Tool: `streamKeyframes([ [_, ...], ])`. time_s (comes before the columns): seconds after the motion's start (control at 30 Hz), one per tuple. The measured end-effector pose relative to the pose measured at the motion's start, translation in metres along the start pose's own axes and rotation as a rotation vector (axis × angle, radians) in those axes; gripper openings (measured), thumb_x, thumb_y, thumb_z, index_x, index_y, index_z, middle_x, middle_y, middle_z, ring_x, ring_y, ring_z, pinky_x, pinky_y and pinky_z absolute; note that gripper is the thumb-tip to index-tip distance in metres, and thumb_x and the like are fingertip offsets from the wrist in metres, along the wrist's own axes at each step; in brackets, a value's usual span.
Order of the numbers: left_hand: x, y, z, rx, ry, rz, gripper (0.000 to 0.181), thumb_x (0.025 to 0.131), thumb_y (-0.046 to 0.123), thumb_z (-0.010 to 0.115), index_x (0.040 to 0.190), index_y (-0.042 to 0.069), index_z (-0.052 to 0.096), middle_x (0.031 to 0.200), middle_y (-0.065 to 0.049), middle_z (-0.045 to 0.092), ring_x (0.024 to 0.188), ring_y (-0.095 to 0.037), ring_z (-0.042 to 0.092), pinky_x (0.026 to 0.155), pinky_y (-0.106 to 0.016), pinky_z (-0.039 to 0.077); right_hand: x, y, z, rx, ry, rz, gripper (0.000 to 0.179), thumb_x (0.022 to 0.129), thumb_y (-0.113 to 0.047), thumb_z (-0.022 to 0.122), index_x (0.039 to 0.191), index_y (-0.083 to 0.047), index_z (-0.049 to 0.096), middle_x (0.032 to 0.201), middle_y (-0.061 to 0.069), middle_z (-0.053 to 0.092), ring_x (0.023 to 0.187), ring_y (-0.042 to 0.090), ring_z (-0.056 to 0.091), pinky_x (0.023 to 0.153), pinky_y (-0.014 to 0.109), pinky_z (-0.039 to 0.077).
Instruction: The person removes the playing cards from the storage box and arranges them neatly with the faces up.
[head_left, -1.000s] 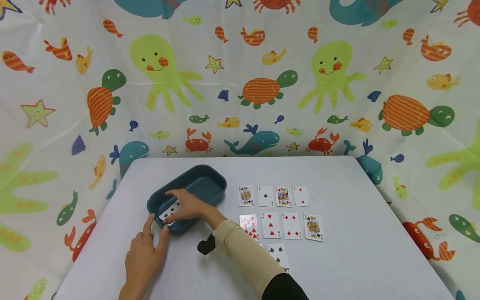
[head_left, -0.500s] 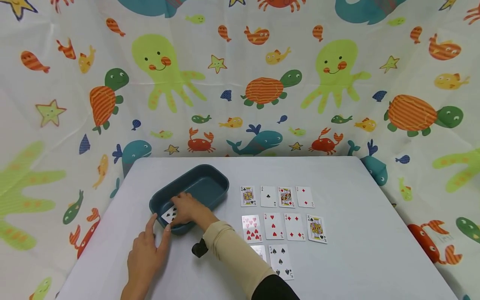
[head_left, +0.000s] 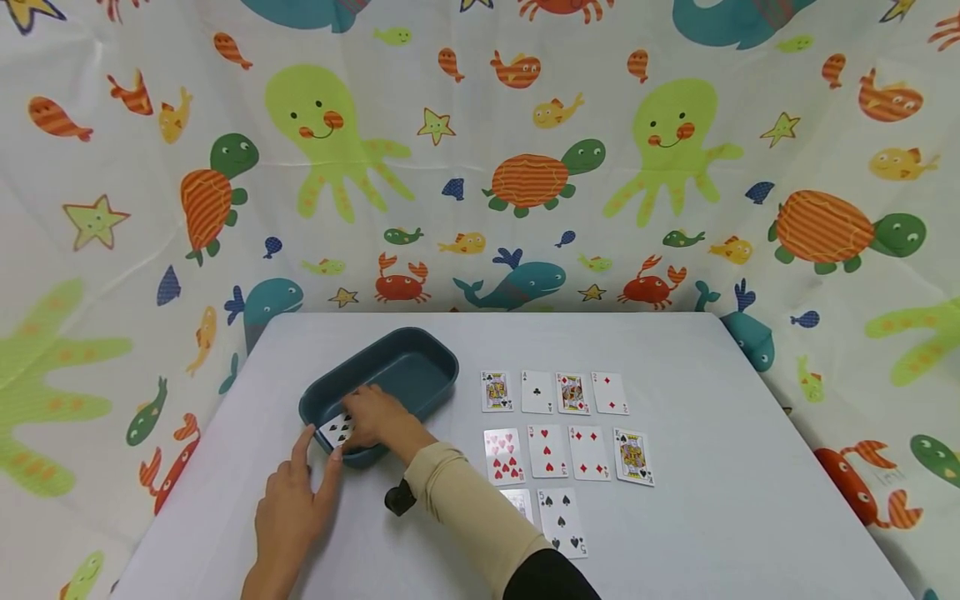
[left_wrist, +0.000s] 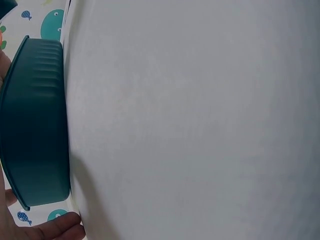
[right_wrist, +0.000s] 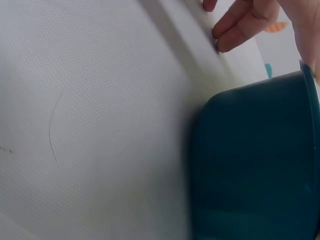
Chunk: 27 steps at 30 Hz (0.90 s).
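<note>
A dark teal plastic bin (head_left: 397,367) stands on the table's left side, angled. Playing cards with black spade pips (head_left: 335,429) lie inside its near-left end. Reaching into the bin, my right hand (head_left: 375,421) has its thumb and fingers around the right part of these cards and hides that part. My left hand (head_left: 292,504) is at the bin's near-left corner, with straight index finger and thumb spread at the rim. In the left wrist view the bin's outer wall (left_wrist: 37,125) fills the left edge, with fingers (left_wrist: 55,227) below it.
Right of the bin, playing cards (head_left: 549,452) lie face up in rows on the white table (head_left: 720,467). The lowest row, with a five of spades (head_left: 562,521), is partly covered by my right sleeve (head_left: 468,504). A sea-animal cloth (head_left: 465,167) hangs behind.
My right hand has drawn its fingers in and shifted over the cards in the bin, covering more of them. The left hand stays at the rim. The head view has shifted slightly.
</note>
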<state>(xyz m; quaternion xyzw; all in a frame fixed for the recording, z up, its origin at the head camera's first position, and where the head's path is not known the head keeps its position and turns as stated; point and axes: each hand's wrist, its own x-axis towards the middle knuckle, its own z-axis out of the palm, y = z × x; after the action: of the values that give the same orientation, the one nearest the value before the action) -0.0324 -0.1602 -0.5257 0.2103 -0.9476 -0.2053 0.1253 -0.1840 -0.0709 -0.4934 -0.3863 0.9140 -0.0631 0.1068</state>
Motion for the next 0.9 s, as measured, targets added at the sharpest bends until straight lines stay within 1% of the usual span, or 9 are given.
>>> streamKeyframes([
  [0.07, -0.0003, 0.0007, -0.0001, -0.002, 0.008, 0.003, 0.069, 0.103, 0.055, 0.048, 0.156, 0.013, 0.035, 0.100, -0.025, 0.062, 0.089, -0.043, 0.060, 0.060, -0.055, 0.047, 0.0000, 0.0011, 0.0003, -0.001, -0.001, -0.004, 0.069, 0.081, -0.055, 0.082, 0.140, -0.026, 0.061, 0.138, -0.008, 0.058, 0.119, 0.007, 0.052, 0.093, 0.023, 0.048],
  [0.27, 0.0006, 0.0017, -0.0004, -0.003, -0.006, 0.003, 0.070, 0.103, 0.055, 0.048, 0.156, 0.011, 0.034, 0.101, -0.027, 0.062, 0.089, -0.043, 0.060, 0.061, -0.056, 0.047, 0.0010, 0.0026, 0.0013, 0.006, 0.004, 0.004, 0.066, 0.081, -0.053, 0.083, 0.138, -0.027, 0.062, 0.136, -0.009, 0.059, 0.117, 0.007, 0.052, 0.092, 0.023, 0.047],
  [0.4, 0.0003, 0.0018, -0.0012, -0.004, 0.003, 0.005, 0.069, 0.103, 0.055, 0.049, 0.156, 0.012, 0.035, 0.100, -0.027, 0.062, 0.088, -0.043, 0.060, 0.059, -0.054, 0.047, 0.0028, 0.0022, 0.0016, -0.003, 0.021, 0.000, 0.061, 0.081, -0.051, 0.084, 0.133, -0.026, 0.065, 0.128, -0.009, 0.062, 0.113, 0.006, 0.054, 0.087, 0.022, 0.048],
  [0.5, 0.0005, 0.0013, -0.0022, -0.006, 0.003, 0.007, 0.069, 0.103, 0.055, 0.048, 0.156, 0.012, 0.034, 0.101, -0.027, 0.062, 0.089, -0.043, 0.060, 0.060, -0.056, 0.047, 0.0038, 0.0010, 0.0018, -0.011, 0.029, 0.000, 0.058, 0.082, -0.053, 0.082, 0.132, -0.026, 0.066, 0.126, -0.010, 0.064, 0.112, 0.006, 0.055, 0.084, 0.022, 0.048],
  [0.57, 0.0010, 0.0009, -0.0027, -0.004, -0.002, 0.006, 0.069, 0.104, 0.055, 0.047, 0.156, 0.013, 0.033, 0.102, -0.028, 0.062, 0.091, -0.044, 0.060, 0.061, -0.057, 0.047, 0.0041, -0.0005, 0.0018, -0.017, 0.028, 0.009, 0.058, 0.084, -0.057, 0.078, 0.133, -0.027, 0.066, 0.128, -0.010, 0.063, 0.114, 0.006, 0.055, 0.086, 0.022, 0.048],
  [0.67, 0.0007, 0.0004, -0.0033, 0.000, -0.010, 0.000, 0.070, 0.104, 0.056, 0.046, 0.156, 0.012, 0.033, 0.102, -0.028, 0.062, 0.091, -0.044, 0.060, 0.062, -0.058, 0.048, 0.0039, -0.0030, 0.0023, -0.029, 0.030, 0.036, 0.057, 0.086, -0.060, 0.075, 0.130, -0.026, 0.066, 0.129, -0.010, 0.062, 0.113, 0.006, 0.055, 0.085, 0.023, 0.049],
  [0.73, 0.0002, 0.0003, -0.0032, 0.003, -0.018, -0.005, 0.070, 0.104, 0.056, 0.046, 0.156, 0.012, 0.032, 0.102, -0.028, 0.062, 0.090, -0.043, 0.060, 0.062, -0.057, 0.048, 0.0038, -0.0044, 0.0027, -0.035, 0.033, 0.058, 0.056, 0.085, -0.060, 0.076, 0.128, -0.025, 0.066, 0.127, -0.010, 0.062, 0.110, 0.005, 0.055, 0.084, 0.023, 0.049],
  [0.83, -0.0005, 0.0002, -0.0026, 0.002, -0.024, -0.010, 0.071, 0.103, 0.056, 0.047, 0.156, 0.012, 0.033, 0.101, -0.028, 0.062, 0.089, -0.042, 0.059, 0.063, -0.057, 0.049, 0.0037, -0.0048, 0.0034, -0.031, 0.047, 0.084, 0.052, 0.084, -0.055, 0.079, 0.125, -0.025, 0.067, 0.120, -0.010, 0.062, 0.103, 0.004, 0.054, 0.079, 0.023, 0.049],
  [0.9, -0.0005, 0.0004, -0.0022, -0.001, -0.025, -0.012, 0.071, 0.103, 0.056, 0.048, 0.156, 0.011, 0.033, 0.101, -0.027, 0.061, 0.090, -0.042, 0.059, 0.063, -0.057, 0.049, 0.0043, -0.0039, 0.0041, -0.032, 0.057, 0.086, 0.050, 0.084, -0.053, 0.080, 0.123, -0.025, 0.068, 0.117, -0.010, 0.062, 0.100, 0.004, 0.054, 0.077, 0.022, 0.048],
])
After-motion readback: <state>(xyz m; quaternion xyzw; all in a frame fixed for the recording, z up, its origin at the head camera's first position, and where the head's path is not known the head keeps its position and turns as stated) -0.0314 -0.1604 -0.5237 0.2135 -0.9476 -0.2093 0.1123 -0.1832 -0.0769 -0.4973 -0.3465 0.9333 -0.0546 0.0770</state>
